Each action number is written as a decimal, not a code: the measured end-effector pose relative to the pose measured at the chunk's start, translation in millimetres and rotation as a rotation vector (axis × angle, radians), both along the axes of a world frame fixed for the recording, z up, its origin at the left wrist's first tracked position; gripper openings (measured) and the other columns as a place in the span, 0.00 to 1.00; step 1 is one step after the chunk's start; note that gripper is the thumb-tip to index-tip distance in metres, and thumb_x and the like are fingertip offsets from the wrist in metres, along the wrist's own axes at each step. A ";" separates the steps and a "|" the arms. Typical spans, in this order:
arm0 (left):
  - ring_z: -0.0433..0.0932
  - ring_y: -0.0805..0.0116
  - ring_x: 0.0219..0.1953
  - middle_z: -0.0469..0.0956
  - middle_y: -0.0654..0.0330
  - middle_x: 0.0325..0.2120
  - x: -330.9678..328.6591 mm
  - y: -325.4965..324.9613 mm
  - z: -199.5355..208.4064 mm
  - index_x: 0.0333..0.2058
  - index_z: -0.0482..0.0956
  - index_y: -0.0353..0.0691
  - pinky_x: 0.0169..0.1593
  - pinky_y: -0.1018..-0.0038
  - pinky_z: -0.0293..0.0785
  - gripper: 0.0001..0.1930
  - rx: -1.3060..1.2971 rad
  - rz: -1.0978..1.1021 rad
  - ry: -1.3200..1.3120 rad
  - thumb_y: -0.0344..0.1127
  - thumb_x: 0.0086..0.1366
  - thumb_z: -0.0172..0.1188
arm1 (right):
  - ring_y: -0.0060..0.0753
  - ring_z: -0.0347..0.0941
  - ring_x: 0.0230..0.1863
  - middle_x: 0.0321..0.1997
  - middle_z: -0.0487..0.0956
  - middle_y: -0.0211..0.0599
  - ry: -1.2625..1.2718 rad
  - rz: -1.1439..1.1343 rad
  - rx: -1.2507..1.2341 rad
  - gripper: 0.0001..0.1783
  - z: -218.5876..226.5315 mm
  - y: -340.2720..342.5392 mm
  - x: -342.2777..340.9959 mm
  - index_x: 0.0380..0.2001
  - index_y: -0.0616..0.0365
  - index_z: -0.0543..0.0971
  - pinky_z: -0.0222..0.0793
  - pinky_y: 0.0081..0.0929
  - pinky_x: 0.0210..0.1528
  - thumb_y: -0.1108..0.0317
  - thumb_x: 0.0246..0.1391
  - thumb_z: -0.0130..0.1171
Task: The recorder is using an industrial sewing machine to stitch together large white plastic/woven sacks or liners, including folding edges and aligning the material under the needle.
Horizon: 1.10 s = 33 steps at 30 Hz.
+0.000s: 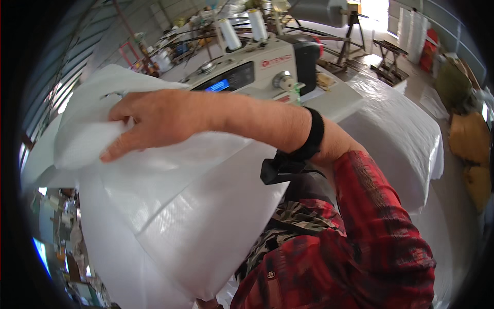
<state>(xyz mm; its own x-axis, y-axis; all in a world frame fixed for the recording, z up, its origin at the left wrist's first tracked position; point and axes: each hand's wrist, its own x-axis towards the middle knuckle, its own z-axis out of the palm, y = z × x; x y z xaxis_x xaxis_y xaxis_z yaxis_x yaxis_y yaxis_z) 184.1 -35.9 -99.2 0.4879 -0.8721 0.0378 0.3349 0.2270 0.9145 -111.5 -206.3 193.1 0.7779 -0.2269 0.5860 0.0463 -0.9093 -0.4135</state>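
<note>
Nearest the camera: torso in a red-and-black plaid shirt (309, 273), with camouflage cloth (280, 232) at the waist. At the lower edge a small patch of the left hand (208, 304) shows by the hem of the white sheet (206, 221); the rest is hidden or out of frame, so its opening and any hold cannot be told. The sheet, glossy and woven-looking, runs from the lower edge up to the upper left, left of the torso and in front of the sewing machine (270, 64); creases cross its middle, and its upper-left part is bunched. Right forearm reaches leftward over it, a black strap (315, 135) near the elbow with a loose end hanging. Right hand (152, 118) slightly blurred, half open, thumb and curled fingers parted against the bunched sheet; whether a fold is pinched cannot be told. Behind the arm, the pale machine: lit blue display (217, 85), round dial (283, 81), two white thread cones (257, 24) above. To the right, translucent sheeting (396, 129) drapes down. Farther back: a dark stand (390, 59), a grey roll (319, 11) on a frame, a red object (429, 50) by the wall.
</note>
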 end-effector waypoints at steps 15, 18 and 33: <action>0.78 0.58 0.47 0.76 0.52 0.45 27.6 188.8 -31.5 0.52 0.67 0.39 0.39 0.67 0.80 0.17 0.012 0.550 0.095 0.39 0.68 0.51 | 0.29 0.76 0.42 0.40 0.82 0.40 0.193 -0.305 0.134 0.25 -138.2 -80.6 3.3 0.45 0.64 0.80 0.71 0.29 0.46 0.50 0.59 0.59; 0.78 0.57 0.47 0.76 0.52 0.45 21.8 225.0 -39.9 0.52 0.67 0.39 0.39 0.66 0.80 0.17 0.019 0.650 0.116 0.39 0.68 0.51 | 0.29 0.76 0.37 0.34 0.81 0.40 0.342 -0.169 0.615 0.21 -150.0 -68.5 -2.4 0.42 0.62 0.80 0.72 0.26 0.44 0.52 0.60 0.57; 0.78 0.56 0.48 0.76 0.52 0.45 12.1 337.6 -68.6 0.53 0.68 0.38 0.39 0.66 0.80 0.17 0.101 0.890 0.194 0.38 0.68 0.52 | 0.30 0.78 0.31 0.31 0.82 0.50 0.201 -0.190 0.510 0.17 -187.4 -54.9 40.4 0.39 0.64 0.82 0.74 0.27 0.38 0.60 0.62 0.53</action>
